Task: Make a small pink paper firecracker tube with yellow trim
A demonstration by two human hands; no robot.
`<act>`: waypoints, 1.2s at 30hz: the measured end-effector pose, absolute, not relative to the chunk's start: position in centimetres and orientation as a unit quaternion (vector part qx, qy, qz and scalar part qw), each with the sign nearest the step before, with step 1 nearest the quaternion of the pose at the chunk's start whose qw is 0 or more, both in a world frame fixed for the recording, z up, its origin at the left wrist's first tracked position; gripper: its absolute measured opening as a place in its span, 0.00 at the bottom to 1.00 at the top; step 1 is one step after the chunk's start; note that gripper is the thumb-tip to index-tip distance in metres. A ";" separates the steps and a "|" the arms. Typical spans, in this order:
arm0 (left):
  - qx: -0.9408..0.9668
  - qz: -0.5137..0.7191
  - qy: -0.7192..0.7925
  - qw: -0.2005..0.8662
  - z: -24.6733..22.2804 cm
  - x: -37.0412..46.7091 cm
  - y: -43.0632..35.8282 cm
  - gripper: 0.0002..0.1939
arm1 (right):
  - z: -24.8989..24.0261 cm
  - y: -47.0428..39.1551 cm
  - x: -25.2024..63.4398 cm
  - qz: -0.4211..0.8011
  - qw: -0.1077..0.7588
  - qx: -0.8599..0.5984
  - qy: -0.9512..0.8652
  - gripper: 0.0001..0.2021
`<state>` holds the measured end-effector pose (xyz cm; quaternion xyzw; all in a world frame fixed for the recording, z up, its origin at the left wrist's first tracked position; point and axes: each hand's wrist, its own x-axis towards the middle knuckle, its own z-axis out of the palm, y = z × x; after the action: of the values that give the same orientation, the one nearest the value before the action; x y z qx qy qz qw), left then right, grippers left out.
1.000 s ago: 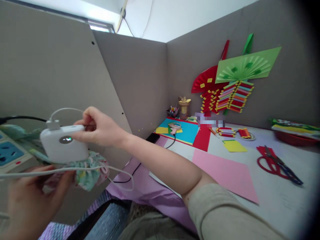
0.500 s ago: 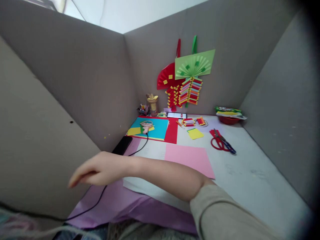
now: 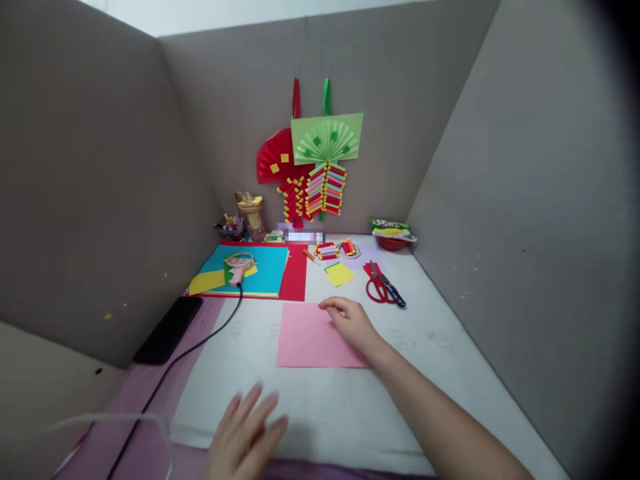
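Note:
A square sheet of pink paper (image 3: 305, 340) lies flat on the white table cover. My right hand (image 3: 350, 327) is over its upper right part, fingers curled together with the tips close to the far edge of the sheet. Whether they pinch anything is hidden from me. Nearer to me, my left hand (image 3: 247, 433) hangs above the white cover with its fingers spread and slightly blurred, holding nothing. Scissors with red handles (image 3: 377, 291) and a dark blue-handled tool (image 3: 395, 293) lie to the right, beyond the pink paper.
A pink glue gun (image 3: 237, 270) rests on blue paper (image 3: 267, 273), its black cord running toward me past a black phone (image 3: 169, 331). Yellow paper squares (image 3: 340, 274) and small paper rolls (image 3: 327, 251) lie farther back. Paper fan ornaments (image 3: 327, 140) hang on the grey partition.
My right arm, earlier stretched across to the left, has swung back right over the pink paper. My left hand has come into view at the bottom. The view has turned right.

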<state>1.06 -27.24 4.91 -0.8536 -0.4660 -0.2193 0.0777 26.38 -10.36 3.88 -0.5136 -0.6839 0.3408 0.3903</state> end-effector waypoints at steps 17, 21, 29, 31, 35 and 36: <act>-0.908 -0.032 -0.408 -0.084 0.1 7.2 -9.8 0.38 | -1.0 -11.4 26.7 0.118 0.065 -0.626 -0.768 0.32; -0.901 -0.025 -0.423 -0.093 0.5 6.7 -9.6 0.39 | -0.9 -11.7 28.8 0.078 0.030 -0.682 -0.727 0.30; -0.897 -0.033 -0.430 -0.099 0.6 6.9 -9.9 0.34 | 0.8 -13.4 24.2 0.072 0.034 -0.633 -0.770 0.31; -0.896 -0.028 -0.432 -0.101 0.8 6.9 -10.0 0.33 | 0.5 -14.2 24.4 0.107 0.032 -0.613 -0.783 0.29; -0.895 -0.036 -0.435 -0.088 0.6 6.9 -10.0 0.34 | 2.3 -15.0 25.6 0.091 0.047 -0.723 -0.683 0.28; -0.896 -0.040 -0.434 -0.081 0.5 6.9 -10.1 0.34 | 3.6 -15.1 25.0 0.097 0.073 -0.726 -0.677 0.28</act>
<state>6.93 -10.07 0.50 -0.8964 -0.4340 -0.0402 -0.0806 25.01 -15.11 3.62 -0.7262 -0.6767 0.0971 0.0727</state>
